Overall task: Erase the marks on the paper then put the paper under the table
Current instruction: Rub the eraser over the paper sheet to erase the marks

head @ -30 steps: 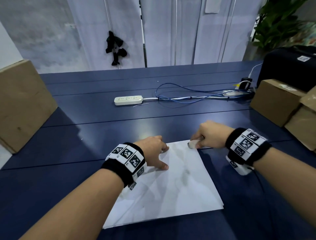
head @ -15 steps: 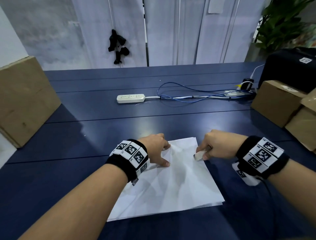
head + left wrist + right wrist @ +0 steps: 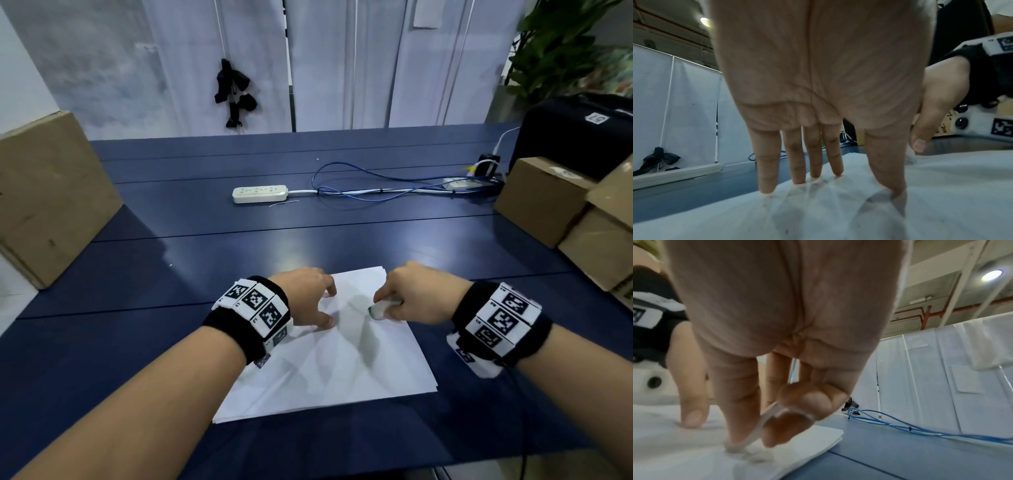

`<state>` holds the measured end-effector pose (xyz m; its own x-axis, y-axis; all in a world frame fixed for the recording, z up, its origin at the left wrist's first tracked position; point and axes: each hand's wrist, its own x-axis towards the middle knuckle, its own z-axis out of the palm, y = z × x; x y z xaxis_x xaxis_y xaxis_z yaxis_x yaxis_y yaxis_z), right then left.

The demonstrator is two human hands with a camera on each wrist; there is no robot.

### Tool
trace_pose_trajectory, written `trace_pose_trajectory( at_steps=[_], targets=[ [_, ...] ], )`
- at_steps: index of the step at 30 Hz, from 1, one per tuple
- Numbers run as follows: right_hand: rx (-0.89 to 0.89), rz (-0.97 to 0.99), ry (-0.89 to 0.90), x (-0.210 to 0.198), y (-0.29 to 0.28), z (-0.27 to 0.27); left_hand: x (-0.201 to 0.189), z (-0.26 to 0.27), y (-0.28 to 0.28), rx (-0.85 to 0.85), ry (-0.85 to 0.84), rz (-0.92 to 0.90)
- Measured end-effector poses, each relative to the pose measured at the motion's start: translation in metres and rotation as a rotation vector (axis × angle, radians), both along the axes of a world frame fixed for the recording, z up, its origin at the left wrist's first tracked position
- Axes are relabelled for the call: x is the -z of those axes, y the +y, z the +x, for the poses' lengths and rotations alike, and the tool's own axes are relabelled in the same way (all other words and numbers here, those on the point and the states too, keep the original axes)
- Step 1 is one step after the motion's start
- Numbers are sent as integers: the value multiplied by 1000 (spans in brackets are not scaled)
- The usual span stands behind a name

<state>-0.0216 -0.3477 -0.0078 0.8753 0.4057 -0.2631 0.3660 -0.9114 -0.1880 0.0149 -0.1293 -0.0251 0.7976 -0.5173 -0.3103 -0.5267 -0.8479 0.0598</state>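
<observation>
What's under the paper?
The paper lies flat on the blue table. Layered edges at its far corner suggest more sheets beneath. The left hand presses it down, so anything else under it stays hidden.

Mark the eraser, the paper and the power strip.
small white eraser (image 3: 379, 307), head view, its exposed tip.
white paper sheet (image 3: 342, 373), head view, bare middle.
white plastic power strip (image 3: 259, 194), head view, centre of its body.

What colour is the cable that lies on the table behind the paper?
The cable is blue, with a white one beside it. The head view shows it best.
</observation>
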Motion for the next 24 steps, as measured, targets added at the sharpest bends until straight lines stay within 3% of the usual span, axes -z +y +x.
trace_pose_trajectory(
  at_steps=[7, 17, 24],
  targets=[
    [18, -44, -11, -1, 3, -2, 2, -31, 9, 79, 44, -20],
    [29, -91, -52, 10, -1, -3, 8, -32, 18, 61, 38, -35],
    [-82, 188, -93, 1, 21, -10, 9, -31, 18, 60, 29, -55]
  ],
)
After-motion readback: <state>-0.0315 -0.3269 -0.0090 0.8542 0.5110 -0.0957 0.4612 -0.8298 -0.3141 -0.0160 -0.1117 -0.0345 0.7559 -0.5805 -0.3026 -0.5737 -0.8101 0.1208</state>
